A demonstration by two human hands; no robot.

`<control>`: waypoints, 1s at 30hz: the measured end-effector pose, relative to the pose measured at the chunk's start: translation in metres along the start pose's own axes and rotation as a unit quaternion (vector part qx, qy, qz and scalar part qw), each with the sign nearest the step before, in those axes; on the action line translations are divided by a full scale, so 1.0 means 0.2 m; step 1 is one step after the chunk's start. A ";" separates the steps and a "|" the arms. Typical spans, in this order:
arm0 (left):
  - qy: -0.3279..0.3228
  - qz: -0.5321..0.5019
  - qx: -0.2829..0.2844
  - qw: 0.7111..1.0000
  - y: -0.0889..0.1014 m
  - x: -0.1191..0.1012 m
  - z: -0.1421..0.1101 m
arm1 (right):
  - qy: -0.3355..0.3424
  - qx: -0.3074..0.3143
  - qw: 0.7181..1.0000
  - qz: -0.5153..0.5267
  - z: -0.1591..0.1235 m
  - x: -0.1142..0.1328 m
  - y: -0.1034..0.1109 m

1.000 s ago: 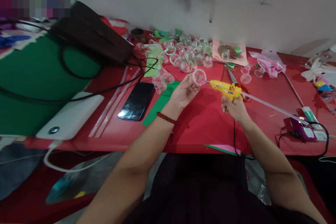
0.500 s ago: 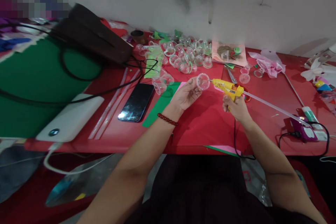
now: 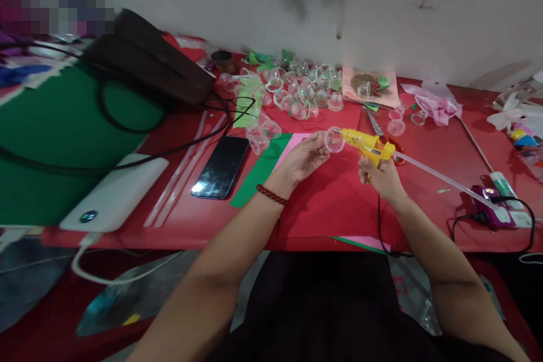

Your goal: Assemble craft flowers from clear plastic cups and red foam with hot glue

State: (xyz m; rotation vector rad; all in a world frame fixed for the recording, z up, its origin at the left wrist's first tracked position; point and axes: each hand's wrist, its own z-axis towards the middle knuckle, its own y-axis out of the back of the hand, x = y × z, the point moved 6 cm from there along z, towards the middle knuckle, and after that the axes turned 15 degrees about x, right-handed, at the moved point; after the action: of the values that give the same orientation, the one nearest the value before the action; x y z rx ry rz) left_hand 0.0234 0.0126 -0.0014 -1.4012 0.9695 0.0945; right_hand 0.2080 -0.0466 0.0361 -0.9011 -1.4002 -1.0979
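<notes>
My left hand (image 3: 309,157) pinches a small clear plastic cup (image 3: 335,140) by its side, with the round rim turned toward me. A bead bracelet circles that wrist. My right hand (image 3: 380,174) is wrapped round the handle of a yellow hot glue gun (image 3: 367,143). Its nozzle points left and meets the cup's rim or passes just behind it; I cannot tell which. A long translucent glue stick (image 3: 445,180) sticks out of the gun's back. Beneath both hands lies a red paper sheet (image 3: 331,198).
Several clear cups (image 3: 305,90) are heaped by the wall. At left are a phone (image 3: 221,167), two glue sticks (image 3: 182,172), a white power bank (image 3: 116,192) and a dark bag (image 3: 148,59). Scissors (image 3: 373,120) lie behind the gun. A purple power socket (image 3: 494,206) sits at right.
My left hand has shifted slightly right with the cup, and the cup's rim has turned and dropped a little. The glue gun has hardly moved; its nozzle now overlaps the cup's edge.
</notes>
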 end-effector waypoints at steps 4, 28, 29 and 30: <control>0.010 0.011 0.014 1.000 0.00 0.01 0.00 | -0.003 0.001 1.000 -0.004 0.00 0.00 0.00; 0.016 0.018 -0.001 1.000 0.01 0.01 0.00 | -0.014 0.002 1.000 -0.015 0.00 0.02 -0.02; 0.018 0.018 -0.003 1.000 0.01 0.01 0.00 | -0.013 0.002 1.000 -0.016 0.00 0.02 -0.02; 0.019 0.018 -0.005 1.000 0.01 0.01 0.00 | -0.012 0.000 1.000 -0.018 0.00 0.02 -0.01</control>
State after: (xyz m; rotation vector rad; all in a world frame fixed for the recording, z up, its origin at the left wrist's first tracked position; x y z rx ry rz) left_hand 0.0233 0.0128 -0.0043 -1.3991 1.0277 0.0992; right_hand 0.2047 -0.0472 0.0395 -0.8942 -1.4404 -1.1171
